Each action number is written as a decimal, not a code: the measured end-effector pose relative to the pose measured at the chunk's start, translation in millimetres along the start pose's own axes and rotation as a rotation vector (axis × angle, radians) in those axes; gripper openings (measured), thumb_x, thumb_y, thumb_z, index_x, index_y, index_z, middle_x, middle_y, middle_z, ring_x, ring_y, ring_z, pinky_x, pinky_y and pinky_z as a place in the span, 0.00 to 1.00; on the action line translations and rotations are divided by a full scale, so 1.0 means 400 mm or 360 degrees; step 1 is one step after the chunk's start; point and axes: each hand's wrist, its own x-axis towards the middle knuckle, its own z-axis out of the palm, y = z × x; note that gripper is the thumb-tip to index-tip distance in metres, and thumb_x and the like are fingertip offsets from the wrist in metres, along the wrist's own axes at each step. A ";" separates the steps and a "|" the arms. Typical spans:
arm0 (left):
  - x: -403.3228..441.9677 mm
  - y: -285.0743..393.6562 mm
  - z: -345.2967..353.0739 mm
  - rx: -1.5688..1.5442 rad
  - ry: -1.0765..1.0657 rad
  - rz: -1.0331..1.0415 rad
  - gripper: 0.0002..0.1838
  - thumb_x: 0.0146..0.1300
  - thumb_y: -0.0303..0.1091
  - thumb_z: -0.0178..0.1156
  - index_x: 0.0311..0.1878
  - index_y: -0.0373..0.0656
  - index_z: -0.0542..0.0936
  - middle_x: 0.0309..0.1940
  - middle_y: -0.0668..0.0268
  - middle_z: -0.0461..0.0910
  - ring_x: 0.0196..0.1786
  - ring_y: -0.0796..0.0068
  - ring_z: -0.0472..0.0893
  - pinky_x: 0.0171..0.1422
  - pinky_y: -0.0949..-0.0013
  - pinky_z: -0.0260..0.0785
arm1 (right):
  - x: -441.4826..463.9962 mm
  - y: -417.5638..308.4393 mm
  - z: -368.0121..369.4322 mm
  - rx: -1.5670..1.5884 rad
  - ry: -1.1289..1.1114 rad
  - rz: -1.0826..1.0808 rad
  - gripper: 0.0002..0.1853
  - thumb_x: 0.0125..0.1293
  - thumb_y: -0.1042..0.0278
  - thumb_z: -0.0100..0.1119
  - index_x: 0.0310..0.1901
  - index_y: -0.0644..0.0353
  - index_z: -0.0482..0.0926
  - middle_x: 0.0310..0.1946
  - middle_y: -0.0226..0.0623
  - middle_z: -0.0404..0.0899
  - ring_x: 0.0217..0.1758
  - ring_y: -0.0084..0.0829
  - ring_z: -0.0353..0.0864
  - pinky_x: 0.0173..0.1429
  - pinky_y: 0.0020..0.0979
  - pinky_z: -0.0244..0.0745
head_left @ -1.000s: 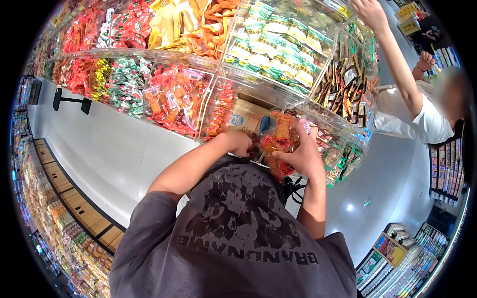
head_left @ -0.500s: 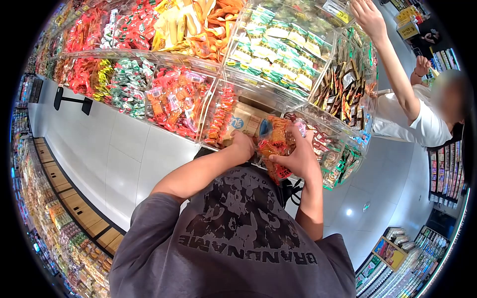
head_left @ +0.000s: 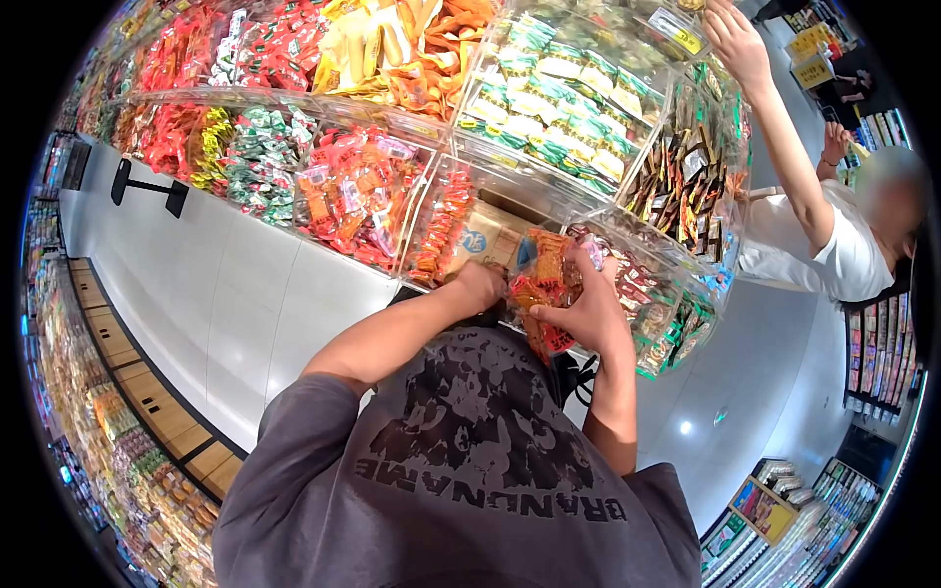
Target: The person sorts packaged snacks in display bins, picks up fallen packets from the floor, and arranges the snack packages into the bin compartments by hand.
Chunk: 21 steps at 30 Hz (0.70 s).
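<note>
My right hand (head_left: 595,306) is wrapped round a bunch of orange-red snack packets (head_left: 545,279) in clear wrap, thumb in front and fingers behind. Close on its left, my left hand (head_left: 480,284) has its fingers curled inward at the front of a bin; whatever they hold is hidden. Just behind the left hand lies a tan cardboard box (head_left: 493,235) with a blue round mark, inside the clear bin. A narrow row of red-orange packets (head_left: 441,230) stands along the bin's left side.
Clear bins hold red packets (head_left: 358,196), green-and-white packets (head_left: 564,93) and dark packets (head_left: 686,176). At the right a person in a white shirt (head_left: 799,240) reaches an arm (head_left: 779,127) over the display. A white panel (head_left: 235,284) runs below the left bins.
The display has shifted slightly right and down in view. My left fingers have curled in more, off the box's face. My right hand keeps its hold on the packets.
</note>
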 end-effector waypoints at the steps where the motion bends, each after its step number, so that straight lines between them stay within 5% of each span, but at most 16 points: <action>1: 0.003 -0.003 0.010 0.0000 0.0001 -0.0004 0.16 0.71 0.35 0.53 0.54 0.51 0.86 0.59 0.63 0.83 0.60 0.68 0.84 0.55 0.63 0.79 | 0.002 0.004 0.003 0.0080 -0.0029 -0.0014 0.46 0.42 0.61 0.84 0.65 0.60 0.71 0.55 0.58 0.77 0.60 0.54 0.78 0.62 0.42 0.75; 13: -0.090 -0.012 -0.034 -0.0068 0.0464 0.0114 0.09 0.63 0.35 0.60 0.40 0.48 0.89 0.43 0.62 0.83 0.44 0.64 0.87 0.44 0.58 0.79 | -0.001 0.012 -0.006 -0.0024 0.0083 -0.0068 0.44 0.41 0.68 0.85 0.63 0.57 0.72 0.54 0.51 0.69 0.55 0.50 0.80 0.60 0.40 0.76; 15: -0.141 -0.003 -0.102 -0.0071 0.0605 0.0116 0.07 0.56 0.28 0.61 0.35 0.39 0.85 0.37 0.57 0.82 0.36 0.58 0.87 0.38 0.56 0.78 | -0.003 -0.003 -0.020 -0.0037 0.0115 -0.0068 0.43 0.41 0.70 0.85 0.62 0.57 0.72 0.53 0.49 0.67 0.52 0.49 0.80 0.59 0.39 0.76; 17: -0.160 -0.006 -0.129 -0.0101 0.0559 0.0113 0.08 0.56 0.28 0.61 0.37 0.39 0.85 0.39 0.57 0.81 0.36 0.56 0.86 0.38 0.56 0.78 | -0.007 -0.008 -0.029 -0.0049 0.0203 -0.0085 0.42 0.39 0.75 0.85 0.59 0.55 0.72 0.49 0.41 0.63 0.45 0.43 0.78 0.55 0.38 0.76; 21: -0.227 -0.013 -0.180 -0.0302 0.0604 0.0022 0.11 0.57 0.27 0.61 0.43 0.40 0.86 0.46 0.56 0.79 0.40 0.54 0.86 0.40 0.54 0.78 | -0.019 -0.023 -0.069 0.0301 0.0279 -0.0061 0.43 0.37 0.79 0.85 0.59 0.55 0.72 0.49 0.36 0.61 0.50 0.33 0.74 0.56 0.33 0.74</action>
